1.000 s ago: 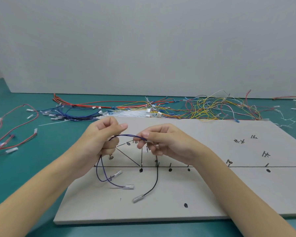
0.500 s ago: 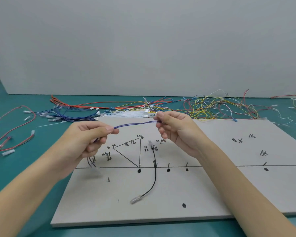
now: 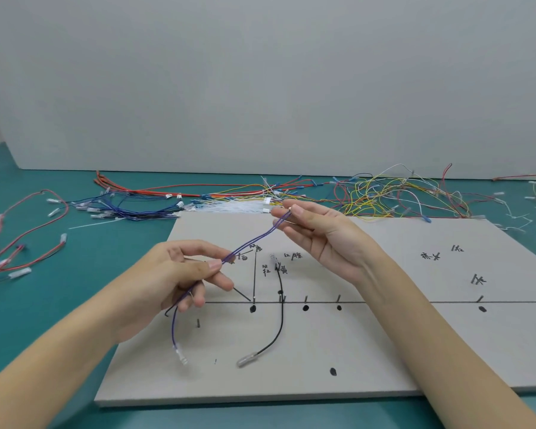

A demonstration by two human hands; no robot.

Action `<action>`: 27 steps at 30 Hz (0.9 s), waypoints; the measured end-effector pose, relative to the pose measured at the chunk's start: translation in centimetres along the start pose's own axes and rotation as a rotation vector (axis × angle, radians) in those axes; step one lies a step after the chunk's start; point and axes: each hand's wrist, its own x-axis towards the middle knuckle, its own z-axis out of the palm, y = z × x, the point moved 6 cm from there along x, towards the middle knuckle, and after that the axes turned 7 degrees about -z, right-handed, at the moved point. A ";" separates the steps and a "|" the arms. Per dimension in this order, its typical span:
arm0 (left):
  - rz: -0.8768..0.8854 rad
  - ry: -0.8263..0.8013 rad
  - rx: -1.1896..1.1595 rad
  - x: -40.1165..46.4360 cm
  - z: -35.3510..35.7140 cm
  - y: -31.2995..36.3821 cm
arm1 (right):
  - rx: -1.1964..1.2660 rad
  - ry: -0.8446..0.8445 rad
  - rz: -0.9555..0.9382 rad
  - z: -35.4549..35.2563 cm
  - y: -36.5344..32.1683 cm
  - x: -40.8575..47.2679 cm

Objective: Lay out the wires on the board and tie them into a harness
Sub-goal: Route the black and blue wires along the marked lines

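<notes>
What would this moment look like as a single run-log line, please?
left hand: pinches purple wires | right hand: pinches their far end | black wire: lies on board | ties: none

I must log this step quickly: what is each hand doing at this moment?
Left hand: pinches the purple wires between thumb and fingers.
Right hand: pinches the other end of the same purple wires at its fingertips.

Left hand (image 3: 180, 274) pinches the purple wires (image 3: 254, 241), right hand (image 3: 319, 233) pinches their far end, stretched above the board (image 3: 415, 335); a black wire (image 3: 277, 320) lies on it.
</notes>
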 end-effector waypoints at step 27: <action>0.099 0.112 0.147 -1.0 1.8 0.3 | 0.011 0.082 0.085 -0.3 0.9 0.6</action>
